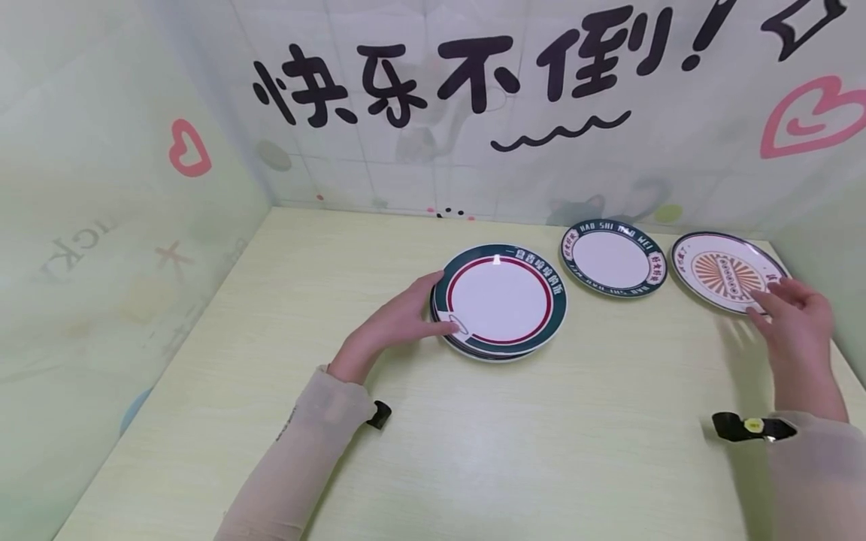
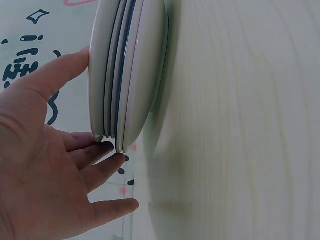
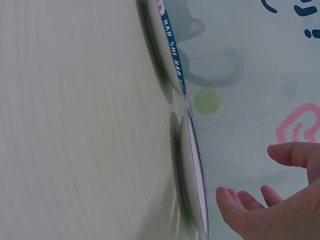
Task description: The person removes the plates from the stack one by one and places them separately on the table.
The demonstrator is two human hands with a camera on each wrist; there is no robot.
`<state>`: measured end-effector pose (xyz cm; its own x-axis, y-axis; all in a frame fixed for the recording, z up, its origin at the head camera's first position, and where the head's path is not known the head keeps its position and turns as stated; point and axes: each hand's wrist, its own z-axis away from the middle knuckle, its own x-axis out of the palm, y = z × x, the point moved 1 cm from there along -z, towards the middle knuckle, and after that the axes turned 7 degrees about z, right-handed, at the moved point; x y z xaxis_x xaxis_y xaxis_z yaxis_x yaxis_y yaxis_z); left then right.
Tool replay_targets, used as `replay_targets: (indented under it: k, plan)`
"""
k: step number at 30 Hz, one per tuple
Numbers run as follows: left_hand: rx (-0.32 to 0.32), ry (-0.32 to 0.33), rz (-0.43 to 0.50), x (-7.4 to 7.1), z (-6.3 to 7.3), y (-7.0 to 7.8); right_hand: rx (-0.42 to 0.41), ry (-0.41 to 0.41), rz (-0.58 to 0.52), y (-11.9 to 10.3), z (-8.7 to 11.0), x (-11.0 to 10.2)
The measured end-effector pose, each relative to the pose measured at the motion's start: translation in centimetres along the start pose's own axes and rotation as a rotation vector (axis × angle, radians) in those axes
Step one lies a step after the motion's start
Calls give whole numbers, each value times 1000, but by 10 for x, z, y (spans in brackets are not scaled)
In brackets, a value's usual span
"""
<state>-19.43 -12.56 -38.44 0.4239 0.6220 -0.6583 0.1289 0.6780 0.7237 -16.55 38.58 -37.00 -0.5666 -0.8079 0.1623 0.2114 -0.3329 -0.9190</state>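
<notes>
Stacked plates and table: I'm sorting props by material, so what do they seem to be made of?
The stacked plates look like glossy glazed ceramic: the top one shows a sharp highlight, though melamine could look alike. The table seems wood or wood-look laminate, smooth and fairly satin: pale grain streaks show, but the core is hidden.

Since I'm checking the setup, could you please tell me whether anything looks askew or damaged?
Only something minor: the stack of plates that the left hand touches is slightly uneven, its rims stepped rather than flush in the left wrist view. I see no spill or obvious damage.
</notes>
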Motion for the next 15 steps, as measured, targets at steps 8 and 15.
replay_targets:
  k: [8, 15]
  plan:
    - [-3, -3, 0, -1, 0, 2, -35, -136, -72, 2, 4, 11]
    - [6, -4, -3, -1, -1, 0, -66, -207, -63, 7, 9, 24]
